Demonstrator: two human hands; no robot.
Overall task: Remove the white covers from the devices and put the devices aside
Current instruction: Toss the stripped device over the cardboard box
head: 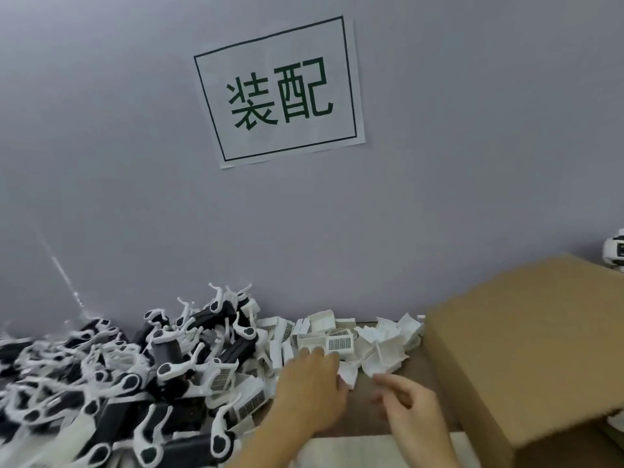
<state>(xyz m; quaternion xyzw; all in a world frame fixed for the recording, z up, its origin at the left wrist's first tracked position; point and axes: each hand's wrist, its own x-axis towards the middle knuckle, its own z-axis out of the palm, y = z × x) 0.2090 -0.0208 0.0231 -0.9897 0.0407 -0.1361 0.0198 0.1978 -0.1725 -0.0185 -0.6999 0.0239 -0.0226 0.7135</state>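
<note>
A big heap of black devices with white arms fills the table's left side. Loose white covers, some with barcode labels, lie piled along the wall at the centre. My left hand reaches forward with its fingers extended, fingertips touching the covers at the pile's near edge. My right hand hovers just to its right over the brown tabletop, fingers loosely bent; nothing shows in it. The picture is blurred with motion.
A large cardboard box stands at the right, close to my right hand. A paper sign hangs on the grey wall. A white and black object peeks in behind the box at the far right.
</note>
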